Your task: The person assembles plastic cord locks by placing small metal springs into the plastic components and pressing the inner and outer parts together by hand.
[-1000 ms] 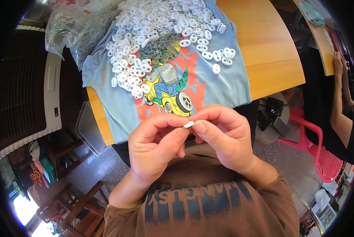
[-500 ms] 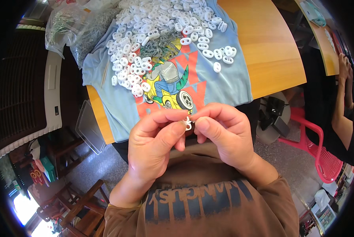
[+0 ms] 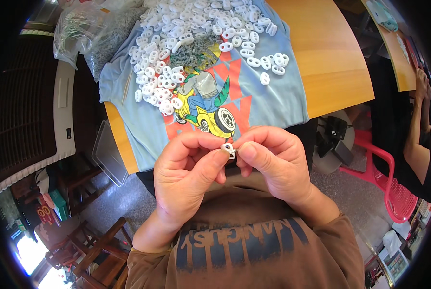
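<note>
In front of my chest, my left hand (image 3: 191,168) pinches a small white plastic two-hole cord lock (image 3: 228,149) between thumb and fingers. My right hand (image 3: 273,164) is closed too, its thumb and forefinger gripping a tiny spring-like metal piece (image 3: 236,150) against the cord lock's right side. Fingertips hide most of that piece. Beyond both hands, a heap of similar white cord locks (image 3: 177,19) covers the far part of a light blue printed shirt (image 3: 278,106). Among them lies a pile of small grey metal springs (image 3: 194,55).
The shirt is spread over a wooden table (image 3: 336,72). Plastic bags of metal bits (image 3: 100,38) stand at the far left. A thin stick (image 3: 127,89) lies on the shirt's left side. At right are a pink chair (image 3: 391,178) and another person's arm (image 3: 415,115).
The white cord lock has turned slightly between my fingertips, and its upper hole shows more plainly. Both hands stay almost in place, still pinched together.
</note>
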The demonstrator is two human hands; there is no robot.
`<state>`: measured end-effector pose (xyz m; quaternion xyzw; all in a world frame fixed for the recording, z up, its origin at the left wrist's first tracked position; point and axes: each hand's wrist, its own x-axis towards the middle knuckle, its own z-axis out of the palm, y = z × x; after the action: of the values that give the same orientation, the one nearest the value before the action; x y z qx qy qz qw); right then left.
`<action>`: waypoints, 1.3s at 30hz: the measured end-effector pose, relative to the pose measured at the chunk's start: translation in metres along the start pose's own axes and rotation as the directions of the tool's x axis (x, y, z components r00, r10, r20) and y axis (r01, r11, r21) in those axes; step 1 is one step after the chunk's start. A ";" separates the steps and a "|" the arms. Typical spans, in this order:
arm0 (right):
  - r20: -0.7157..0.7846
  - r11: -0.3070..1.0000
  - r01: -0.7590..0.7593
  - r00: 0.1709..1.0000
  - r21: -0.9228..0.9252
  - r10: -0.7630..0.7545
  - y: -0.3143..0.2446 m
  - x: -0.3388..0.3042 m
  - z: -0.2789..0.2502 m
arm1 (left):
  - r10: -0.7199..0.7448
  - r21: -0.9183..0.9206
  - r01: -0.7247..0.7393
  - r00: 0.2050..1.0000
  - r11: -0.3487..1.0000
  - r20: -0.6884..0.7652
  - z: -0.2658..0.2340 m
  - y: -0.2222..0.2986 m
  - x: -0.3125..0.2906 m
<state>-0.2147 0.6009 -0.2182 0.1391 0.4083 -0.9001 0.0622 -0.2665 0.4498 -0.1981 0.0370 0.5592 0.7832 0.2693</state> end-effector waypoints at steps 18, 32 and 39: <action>0.062 0.735 0.291 0.945 -0.612 -0.323 0.000 0.003 0.002 | 0.252 0.490 -0.253 0.965 0.834 0.070 -0.001 -0.007 -0.004; 0.121 0.817 0.320 0.946 -0.480 -0.300 -0.005 -0.002 0.001 | 0.056 0.114 -0.057 0.998 0.992 0.011 -0.001 0.000 -0.005; 0.271 0.498 0.501 0.843 -0.708 -0.464 -0.007 0.005 -0.001 | 0.053 0.226 -0.041 0.998 0.973 -0.046 0.004 -0.003 -0.006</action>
<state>-0.2205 0.6065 -0.2154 -0.0397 0.7654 -0.6290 -0.1302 -0.2588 0.4513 -0.1979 0.0600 0.6499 0.7218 0.2302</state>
